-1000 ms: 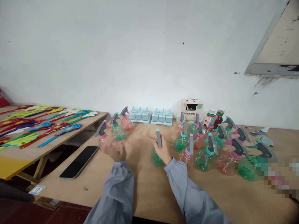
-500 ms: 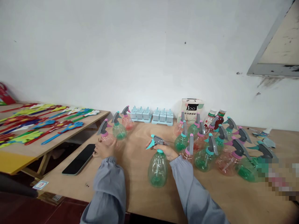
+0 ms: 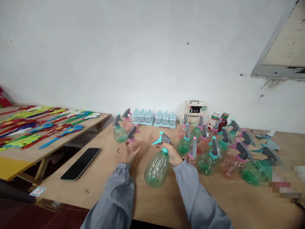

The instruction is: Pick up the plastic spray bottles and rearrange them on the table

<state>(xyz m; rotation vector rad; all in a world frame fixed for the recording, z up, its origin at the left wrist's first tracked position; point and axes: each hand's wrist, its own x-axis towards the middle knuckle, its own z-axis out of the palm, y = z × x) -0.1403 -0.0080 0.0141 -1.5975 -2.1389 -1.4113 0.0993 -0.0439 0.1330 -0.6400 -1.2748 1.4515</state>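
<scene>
Change from half a second ago: your right hand (image 3: pixel 171 153) now has the green clear plastic spray bottle (image 3: pixel 156 168) slanted rather than upright, with the base swung left. Your fingers are wrapped round its neck, and the bottle is held above the plywood table (image 3: pixel 152 203), near mid-table. Your left hand (image 3: pixel 127 153) has carried the pink clear plastic spray bottle (image 3: pixel 132 142) rightward, away from the black phone (image 3: pixel 81 163), fingers cupped round its body. The green bottle is translucent and round-bellied, with a teal collar and nozzle and a grey trigger head.

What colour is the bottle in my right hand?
Clear green bottle, teal collar, in the right hand; head view.
</scene>
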